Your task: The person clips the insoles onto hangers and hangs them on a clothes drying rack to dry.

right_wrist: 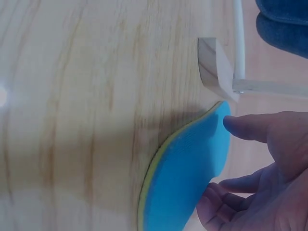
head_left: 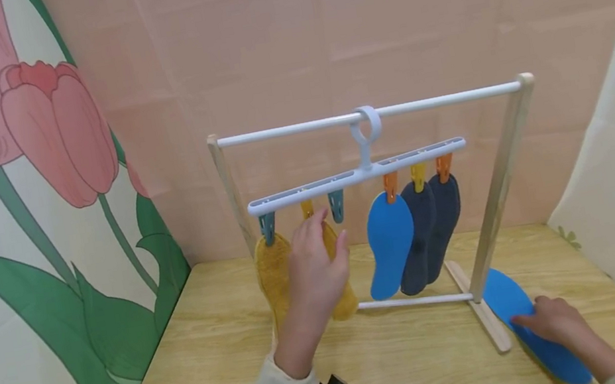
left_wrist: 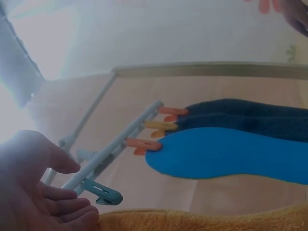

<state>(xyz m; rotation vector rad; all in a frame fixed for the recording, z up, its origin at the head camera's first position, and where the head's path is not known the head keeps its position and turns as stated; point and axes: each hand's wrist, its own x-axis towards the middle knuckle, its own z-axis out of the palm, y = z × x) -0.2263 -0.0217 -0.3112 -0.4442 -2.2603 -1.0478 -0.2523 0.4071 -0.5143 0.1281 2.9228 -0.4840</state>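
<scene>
A white clip hanger carries teal, yellow and orange clips. Two tan fuzzy insoles hang at its left part; a blue insole and two dark insoles hang at its right part. My left hand is in front of the second tan insole, just below a yellow clip. In the left wrist view its thumb and fingers are apart, beside a free teal clip. My right hand holds the edge of another blue insole low at the table, its thumb over the upper face.
The hanger hooks over the white top bar of a rack with wooden posts. A wooden foot lies beside the lower blue insole. Pale wooden table below; patterned cloths stand behind and at both sides.
</scene>
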